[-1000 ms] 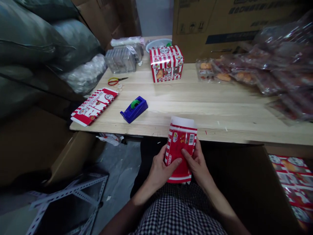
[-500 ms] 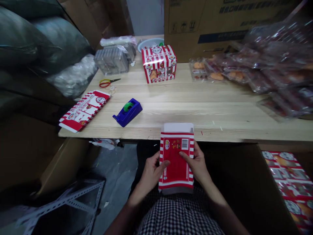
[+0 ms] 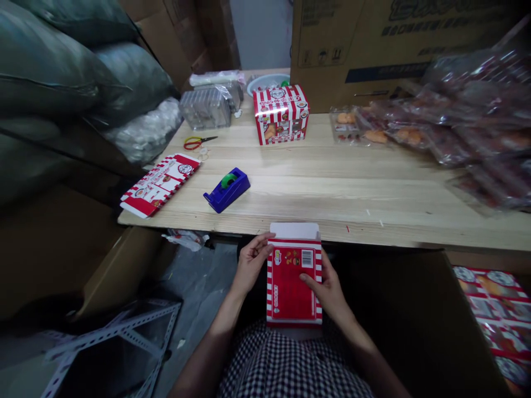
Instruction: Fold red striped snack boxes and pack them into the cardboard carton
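Note:
A red-and-white striped carton stands in my lap in front of the table edge, its printed back towards me and a white flap raised at the top. My right hand grips its right side, thumb across the red face and fingers hidden behind. At the upper left corner, my left hand pinches the carton's edge near the base of the flap. Beyond the table edge lies a blue tape dispenser with a green roll.
A flattened striped carton lies at the table's left, near scissors. An assembled striped box stands at the back beside clear plastic cases. Bagged toy food packs pile up on the right. Printed cartons sit low at right.
My left hand has slid up the carton's left side to its top corner. The right hand keeps its hold. The view has shifted slightly, so the table things appear further right.

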A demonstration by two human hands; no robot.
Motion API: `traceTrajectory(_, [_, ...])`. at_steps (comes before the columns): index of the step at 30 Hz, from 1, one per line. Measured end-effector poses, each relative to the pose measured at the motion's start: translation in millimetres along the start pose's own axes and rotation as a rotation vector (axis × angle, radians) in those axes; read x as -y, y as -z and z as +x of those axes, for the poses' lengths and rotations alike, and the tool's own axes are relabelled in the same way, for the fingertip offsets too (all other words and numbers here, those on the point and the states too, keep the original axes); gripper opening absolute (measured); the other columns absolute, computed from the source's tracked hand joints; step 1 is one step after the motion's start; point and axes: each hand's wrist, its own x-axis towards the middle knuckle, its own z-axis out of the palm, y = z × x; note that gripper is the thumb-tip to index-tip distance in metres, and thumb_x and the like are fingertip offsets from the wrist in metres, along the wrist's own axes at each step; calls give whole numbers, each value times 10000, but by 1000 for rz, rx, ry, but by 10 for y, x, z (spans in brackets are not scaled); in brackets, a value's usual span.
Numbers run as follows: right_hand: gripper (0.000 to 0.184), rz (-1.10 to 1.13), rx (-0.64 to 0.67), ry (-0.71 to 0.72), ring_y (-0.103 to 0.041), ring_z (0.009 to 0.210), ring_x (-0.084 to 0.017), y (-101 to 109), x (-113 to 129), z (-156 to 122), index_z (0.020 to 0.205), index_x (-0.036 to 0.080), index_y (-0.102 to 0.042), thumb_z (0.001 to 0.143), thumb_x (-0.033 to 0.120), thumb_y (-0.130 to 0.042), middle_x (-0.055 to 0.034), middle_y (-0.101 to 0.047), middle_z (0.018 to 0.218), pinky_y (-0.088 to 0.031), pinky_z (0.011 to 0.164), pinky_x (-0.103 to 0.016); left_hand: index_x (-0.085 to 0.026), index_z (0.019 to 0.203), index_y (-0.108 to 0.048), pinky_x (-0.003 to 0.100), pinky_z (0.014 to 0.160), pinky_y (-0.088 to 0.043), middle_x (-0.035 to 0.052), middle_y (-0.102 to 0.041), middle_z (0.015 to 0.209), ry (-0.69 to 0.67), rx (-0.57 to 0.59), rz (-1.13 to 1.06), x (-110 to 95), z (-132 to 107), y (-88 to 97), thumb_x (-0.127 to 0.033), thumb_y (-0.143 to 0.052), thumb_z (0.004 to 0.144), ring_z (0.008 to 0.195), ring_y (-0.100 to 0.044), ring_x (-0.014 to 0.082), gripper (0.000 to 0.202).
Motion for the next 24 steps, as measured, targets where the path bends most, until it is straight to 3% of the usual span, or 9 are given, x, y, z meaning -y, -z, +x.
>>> traceTrajectory(3, [706, -13, 17, 99, -622, 1242, -226, 33, 196, -16, 1467, 389, -451, 846, 262, -760, -13, -590, 1433, -516, 1051, -398, -186, 1112, -723, 281, 852, -523, 76, -754, 1073, -4, 12, 43, -76, 0, 31, -355, -711, 859, 970, -694, 197, 304])
traceTrajectory(7, [431, -14, -1, 172, -650, 1195, -227, 70, 399, 2, 1318, 335, -627, 897, 282, -707, -39, -665, 1336, -519, 1042, -400, -193, 1107, -737, 272, 876, -513, 71, -750, 1108, -40, 26, 100, -177, -22, 13, -343, -692, 879, 994, -685, 191, 277])
traceTrajectory(12, [398, -13, 95, 175, -715, 979, -199, 175, 469, 166, 1276, 335, -633, 892, 276, -720, -34, -725, 1195, -588, 866, -352, -191, 1148, -719, 255, 828, -512, 67, -755, 1058, -64, 49, 156, -339, 14, -46, -347, -675, 896, 919, -684, 177, 300])
traceTrajectory(15, [241, -112, 139, 206, -697, 875, -166, 243, 460, 314, 1119, 303, -712, 881, 274, -735, -22, -737, 1076, -570, 778, -279, -186, 1158, -707, 253, 819, -506, 68, -743, 1059, -71, 125, 213, -411, 64, -40, -356, -642, 920, 907, -674, 174, 300])
traceTrajectory(18, [142, -208, 165, 148, -674, 784, -158, 287, 393, 399, 1011, 277, -757, 881, 329, -732, -17, -738, 941, -549, 713, -261, -174, 1117, -703, 256, 837, -489, 72, -716, 1085, -69, 199, 304, -396, 91, 30, -361, -620, 932, 946, -650, 181, 276])
traceTrajectory(24, [331, -111, 191, 43, -628, 1166, -223, 295, 158, 322, 1240, 337, -686, 912, 381, -692, -30, -706, 1230, -488, 1006, -360, -168, 1073, -677, 271, 870, -465, 66, -685, 1051, -81, 232, 386, -247, 72, 241, -368, -587, 948, 973, -618, 189, 252])
